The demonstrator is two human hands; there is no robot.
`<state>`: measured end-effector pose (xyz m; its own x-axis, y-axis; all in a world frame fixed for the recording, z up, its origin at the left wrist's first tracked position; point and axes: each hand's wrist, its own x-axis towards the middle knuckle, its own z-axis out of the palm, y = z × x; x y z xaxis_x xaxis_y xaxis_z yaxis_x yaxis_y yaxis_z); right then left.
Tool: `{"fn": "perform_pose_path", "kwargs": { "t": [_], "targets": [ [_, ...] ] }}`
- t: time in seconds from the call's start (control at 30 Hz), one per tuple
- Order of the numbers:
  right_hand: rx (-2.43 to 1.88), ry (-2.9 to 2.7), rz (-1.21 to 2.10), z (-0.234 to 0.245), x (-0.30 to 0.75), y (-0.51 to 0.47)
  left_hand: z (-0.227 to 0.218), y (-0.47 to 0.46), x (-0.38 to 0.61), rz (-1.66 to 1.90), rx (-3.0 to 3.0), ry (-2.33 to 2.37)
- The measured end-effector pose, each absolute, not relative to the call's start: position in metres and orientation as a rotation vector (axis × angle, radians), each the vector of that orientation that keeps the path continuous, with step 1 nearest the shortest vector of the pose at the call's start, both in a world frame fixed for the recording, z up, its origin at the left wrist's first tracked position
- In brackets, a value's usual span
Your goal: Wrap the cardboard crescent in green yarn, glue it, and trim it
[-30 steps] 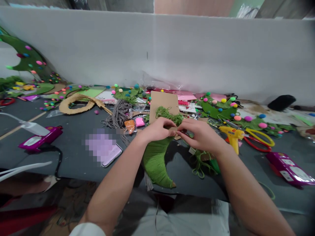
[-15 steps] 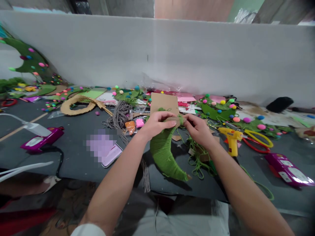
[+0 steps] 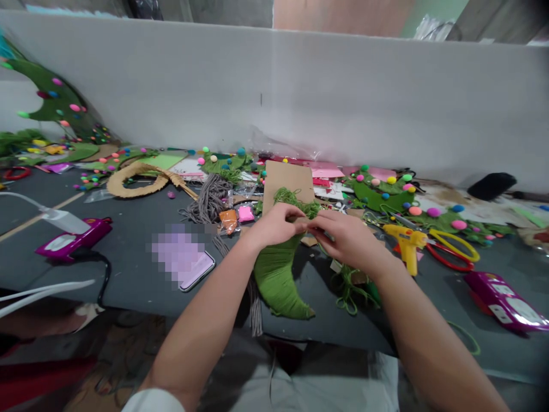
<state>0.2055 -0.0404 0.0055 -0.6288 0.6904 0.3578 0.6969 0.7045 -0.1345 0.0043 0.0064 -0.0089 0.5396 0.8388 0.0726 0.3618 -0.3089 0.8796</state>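
My left hand point(image 3: 277, 224) grips the top of a curved, horn-shaped piece wrapped in green yarn point(image 3: 278, 277), which hangs down over the dark table point(image 3: 132, 269). My right hand point(image 3: 345, 237) is closed right beside it, pinching a strand of green yarn at the wrapped end. Loose green yarn point(image 3: 351, 286) lies in a tangle under my right wrist. More green yarn sits on a brown cardboard sheet point(image 3: 288, 180) just behind my hands.
A yellow glue gun point(image 3: 405, 243) and yellow-and-red scissors point(image 3: 452, 247) lie to the right, with a purple device point(image 3: 504, 300) nearer the edge. A phone point(image 3: 195, 269), grey yarn point(image 3: 208, 200), a cardboard loop point(image 3: 137, 180) and green felt shapes with pompoms point(image 3: 380, 191) are spread about. A white partition point(image 3: 274, 97) backs the table.
Both hands lifted the green wrapped piece and turned it, then brought it back down; its lower tip swung right and back toward the middle.
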Motion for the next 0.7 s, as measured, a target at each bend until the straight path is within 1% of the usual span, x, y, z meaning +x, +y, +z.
{"fn": "perform_pose_path", "kwargs": {
  "t": [0.1, 0.3, 0.43, 0.53, 0.63, 0.7],
  "targets": [
    [-1.011, -2.481, 0.056, 0.008, 0.211, -0.036, -0.004, 0.004, 0.003, 0.556, 1.893, 0.837],
    [-0.976, -2.221, 0.387, 0.007, 0.223, -0.024, 0.004, 0.005, -0.003, 0.563, 1.894, 0.722],
    [-1.025, -2.103, 0.533, 0.000, 0.226, -0.017, 0.005, 0.003, -0.003, 0.662, 1.764, 0.671],
    [-1.041, -2.106, 0.604, -0.008, 0.224, -0.014, 0.004, 0.002, -0.001, 0.789, 1.644, 0.719],
    [-1.062, -2.176, 0.618, -0.011, 0.218, -0.016, 0.001, 0.005, 0.000, 0.911, 1.545, 0.789],
    [-1.084, -2.273, 0.572, -0.010, 0.212, -0.021, -0.002, 0.009, 0.000, 0.962, 1.545, 0.859]
  ]
}}
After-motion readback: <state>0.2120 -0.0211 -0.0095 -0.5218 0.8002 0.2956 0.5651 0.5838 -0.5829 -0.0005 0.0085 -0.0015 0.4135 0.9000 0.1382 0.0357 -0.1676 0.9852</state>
